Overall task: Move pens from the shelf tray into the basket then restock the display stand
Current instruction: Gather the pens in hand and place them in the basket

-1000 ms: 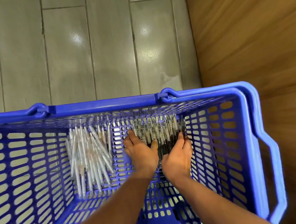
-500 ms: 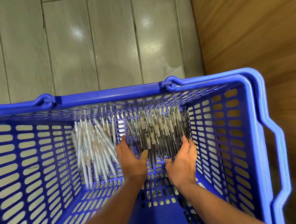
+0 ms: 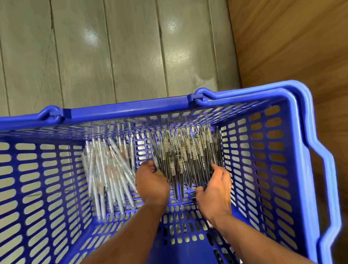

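Observation:
A blue plastic basket [image 3: 130, 109] with slotted walls fills the lower view. On its floor lie two heaps of pens: white pens [image 3: 107, 172] on the left and clear pens with dark cores [image 3: 189, 153] on the right. Both my hands are down inside the basket at the near end of the dark pen heap. My left hand [image 3: 151, 183] curls its fingers round the heap's left edge. My right hand [image 3: 214, 188] curls round its right near corner. The shelf tray and the display stand are out of view.
Grey floor planks [image 3: 118, 52] lie beyond the basket. A brown wooden panel [image 3: 297, 34] rises close on the right, beside the basket's folded-down handle [image 3: 327, 181].
Both hands have slid back from on top of the dark pens to the heap's near end, and their fingers have curled round its sides. The view has tilted slightly, so the basket sits higher.

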A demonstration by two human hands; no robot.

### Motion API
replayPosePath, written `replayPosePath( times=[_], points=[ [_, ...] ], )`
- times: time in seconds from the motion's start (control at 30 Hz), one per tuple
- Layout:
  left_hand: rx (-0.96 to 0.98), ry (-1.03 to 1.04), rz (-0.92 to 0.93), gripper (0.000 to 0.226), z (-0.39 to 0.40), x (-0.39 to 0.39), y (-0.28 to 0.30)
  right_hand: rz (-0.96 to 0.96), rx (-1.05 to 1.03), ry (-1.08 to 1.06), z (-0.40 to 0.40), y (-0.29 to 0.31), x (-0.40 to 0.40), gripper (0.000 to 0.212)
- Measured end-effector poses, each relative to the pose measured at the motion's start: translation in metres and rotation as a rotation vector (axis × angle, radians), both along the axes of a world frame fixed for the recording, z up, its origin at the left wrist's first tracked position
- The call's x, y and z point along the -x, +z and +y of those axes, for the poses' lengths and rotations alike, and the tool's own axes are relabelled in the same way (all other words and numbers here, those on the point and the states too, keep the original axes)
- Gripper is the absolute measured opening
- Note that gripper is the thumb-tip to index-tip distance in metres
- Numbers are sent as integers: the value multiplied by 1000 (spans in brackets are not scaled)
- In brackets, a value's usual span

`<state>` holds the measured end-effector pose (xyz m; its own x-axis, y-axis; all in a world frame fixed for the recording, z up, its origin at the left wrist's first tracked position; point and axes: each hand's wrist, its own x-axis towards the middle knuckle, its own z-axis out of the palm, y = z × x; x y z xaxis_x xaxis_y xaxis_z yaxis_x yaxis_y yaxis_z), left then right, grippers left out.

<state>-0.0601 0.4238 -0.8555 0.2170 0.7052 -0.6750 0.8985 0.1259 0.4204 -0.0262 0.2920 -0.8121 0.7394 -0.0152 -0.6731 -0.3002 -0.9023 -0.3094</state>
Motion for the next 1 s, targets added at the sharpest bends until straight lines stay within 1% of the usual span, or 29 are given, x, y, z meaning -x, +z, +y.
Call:
replayPosePath(
  times=[0.07, 0.13, 0.17, 0.23, 0.27, 0.33, 0.4, 0.43, 0.47, 0.5, 0.53, 0.6, 0.63, 0.67, 0.73, 0.8, 0.87, 1.0],
  points=[
    [28, 108, -42, 22, 2, -12, -5, -10, 13, -6, -2, -2, -1, 75],
    [31, 161, -82, 24, 4, -22, -8, -35, 27, 8, -4, -3, -3, 76],
    [19, 159, -94, 29, 5, -25, -9, -48, 29, 32, -5, -4, -3, 77],
    [130, 267, -164, 38, 3, -29, -2, -55, 23, 74, -6, -5, -5, 78],
    [153, 335, -203, 38, 2, -29, -4, -49, 16, 81, -6, -5, -6, 79],
    [215, 408, -216, 36, -1, -30, -4, -42, 3, 71, -5, -4, -8, 79],
    [192, 438, -211, 36, -3, -31, -5, -80, 14, 55, -5, -3, -8, 75],
    [196, 427, -205, 36, -2, -30, -5, -117, 27, 53, -5, -2, -8, 71],
    [284, 506, -219, 36, -2, -32, -5, -152, 35, 53, -4, -1, -8, 64],
    [304, 510, -229, 36, -2, -31, -5, -166, 31, 55, -3, -1, -8, 55],
    [298, 565, -274, 36, 1, -30, -3, -142, 13, 56, -2, 0, -7, 45],
    [318, 628, -318, 35, 2, -28, -4, -22, -35, 54, 3, 1, -4, 26],
    [309, 613, -311, 34, 1, -26, -5, 32, -43, 70, 7, 1, -2, 21],
    [312, 652, -316, 33, 2, -25, -5, 69, -27, 101, 11, 1, 0, 19],
    [308, 609, -278, 29, 1, -18, -6, 112, 56, 173, 19, -1, 2, 25],
    [286, 570, -230, 25, 0, -12, -8, 119, 152, 240, 27, -2, 4, 34],
    [287, 525, -217, 25, -2, -9, -9, 114, 213, 289, 32, -3, 7, 39],
    [287, 475, -203, 26, 1, -10, -5, 136, 223, 307, 37, -6, 13, 32]
  ],
)
